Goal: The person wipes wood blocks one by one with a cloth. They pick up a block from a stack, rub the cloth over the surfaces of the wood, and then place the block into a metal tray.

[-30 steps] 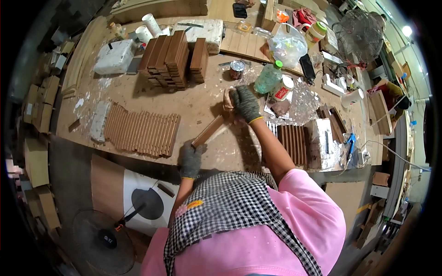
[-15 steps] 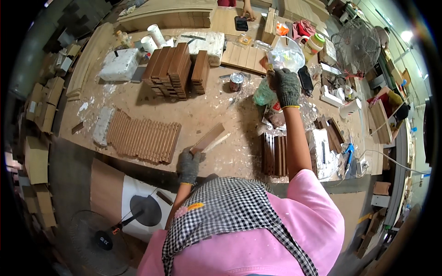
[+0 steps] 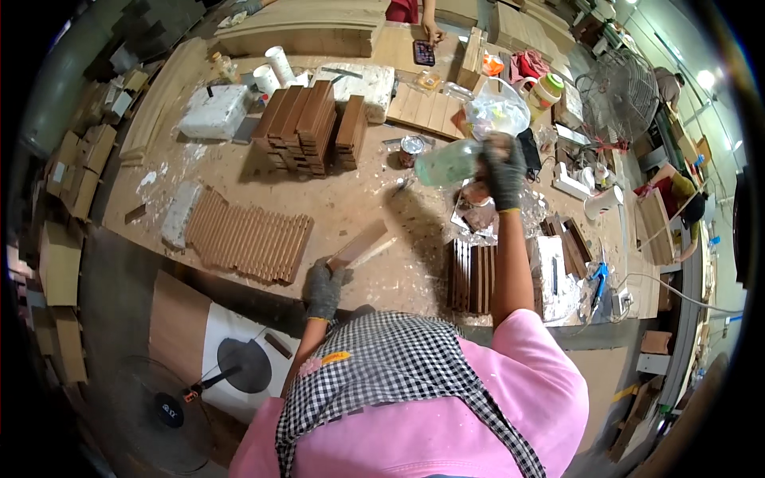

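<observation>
My right hand (image 3: 504, 171), in a grey knit glove, grips a clear greenish plastic bottle (image 3: 446, 165). The bottle is tilted on its side above the table, its body pointing left; the gripped end is hidden by my fingers. My gloved left hand (image 3: 325, 291) is by the table's near edge, closed on the end of a short brown wooden strip (image 3: 358, 245). A pale sliver lies along that strip's right side. To its left, a fanned row of brown wooden strips (image 3: 247, 237) leans against a white wrapped block (image 3: 182, 215).
Stacked brown wood pieces (image 3: 299, 123) stand behind, near a small open can (image 3: 411, 148). More dark strips (image 3: 472, 275) sit under my right forearm. A blue glue gun (image 3: 599, 283) lies at right, with a cord. Across the table, another person's hand (image 3: 433, 32) is beside a phone (image 3: 424, 52).
My right hand has moved slightly nearer and swung the bottle up toward level, its body now reaching further left. My left hand and the wooden strip stay almost in place.
</observation>
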The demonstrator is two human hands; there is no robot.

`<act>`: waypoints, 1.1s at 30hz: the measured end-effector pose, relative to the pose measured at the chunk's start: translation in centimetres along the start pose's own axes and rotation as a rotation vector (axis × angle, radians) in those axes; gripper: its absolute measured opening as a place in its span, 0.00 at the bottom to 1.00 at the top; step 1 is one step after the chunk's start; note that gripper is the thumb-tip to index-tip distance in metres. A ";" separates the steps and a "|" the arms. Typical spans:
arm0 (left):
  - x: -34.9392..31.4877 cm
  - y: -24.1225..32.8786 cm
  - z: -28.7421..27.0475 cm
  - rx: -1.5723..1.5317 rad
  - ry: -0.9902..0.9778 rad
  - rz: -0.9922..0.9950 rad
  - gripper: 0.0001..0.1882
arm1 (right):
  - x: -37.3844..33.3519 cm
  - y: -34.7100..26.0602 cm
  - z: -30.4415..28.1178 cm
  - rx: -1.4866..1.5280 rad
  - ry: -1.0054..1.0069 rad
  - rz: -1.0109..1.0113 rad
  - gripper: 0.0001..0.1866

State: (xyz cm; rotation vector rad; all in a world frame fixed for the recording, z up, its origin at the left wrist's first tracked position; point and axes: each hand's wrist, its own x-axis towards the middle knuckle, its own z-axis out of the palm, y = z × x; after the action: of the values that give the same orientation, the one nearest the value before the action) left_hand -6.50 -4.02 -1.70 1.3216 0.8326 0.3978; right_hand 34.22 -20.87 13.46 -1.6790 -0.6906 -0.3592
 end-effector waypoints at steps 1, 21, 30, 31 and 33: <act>-0.2 0.2 0.0 -0.005 0.007 -0.008 0.18 | 0.0 0.9 -1.8 0.177 0.107 0.147 0.16; 1.3 -0.2 -1.1 -0.344 0.038 -0.177 0.25 | -2.3 -5.6 4.5 -0.297 -0.234 -0.316 0.12; 1.2 0.0 -1.7 -0.304 -0.052 -0.050 0.17 | 0.1 -5.7 3.8 -0.587 -0.276 -0.193 0.18; 1.6 0.4 -1.7 -0.256 -0.057 -0.070 0.17 | -0.7 -7.7 4.1 -0.494 -0.308 -0.157 0.19; 1.7 0.6 -1.8 -0.311 -0.050 -0.118 0.17 | -3.9 -2.0 5.4 -0.498 -0.422 -0.607 0.18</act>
State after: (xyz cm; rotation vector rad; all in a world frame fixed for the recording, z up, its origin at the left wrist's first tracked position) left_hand -6.51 -1.46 -1.67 0.9855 0.7685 0.3823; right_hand 29.22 -16.40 11.49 -2.0106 -1.5348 -0.6512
